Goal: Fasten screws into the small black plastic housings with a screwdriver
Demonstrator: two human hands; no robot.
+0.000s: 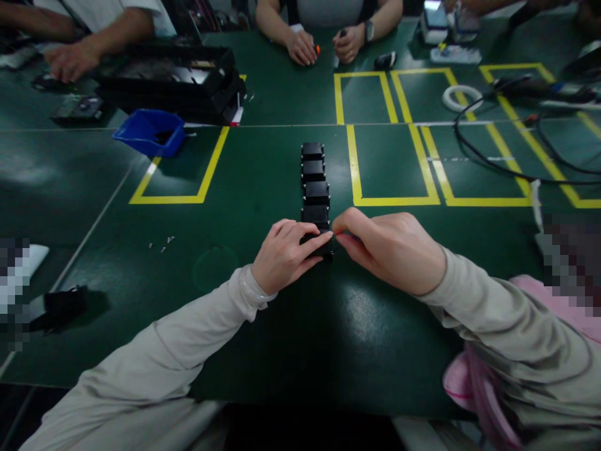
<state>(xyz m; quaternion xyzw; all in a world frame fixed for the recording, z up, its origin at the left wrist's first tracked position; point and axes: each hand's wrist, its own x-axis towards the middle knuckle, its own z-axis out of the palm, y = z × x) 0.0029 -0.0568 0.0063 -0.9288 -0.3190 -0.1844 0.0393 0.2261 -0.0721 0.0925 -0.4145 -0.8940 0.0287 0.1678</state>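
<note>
Several small black boxes with screws at their corners stand in a line on the green table, running away from me; the farthest black box (313, 150) is at the back. My left hand (291, 252) is closed over the nearest black box (323, 248), its fingers along the top and side, hiding much of it. At that box's right edge, my right hand (387, 247) is pinched, thumb against forefinger. Whatever lies in the pinch is too small to name. Another black box (315, 215) sits just beyond my left fingers.
A blue bin (153, 133) and a black tray (169, 75) stand at the left. Loose screws (163, 244) lie left of my hand. Yellow tape (397, 202) marks rectangles at right, with a black cable (498, 164) and a white tape roll (462, 98). Co-workers' hands (350, 44) are across the table.
</note>
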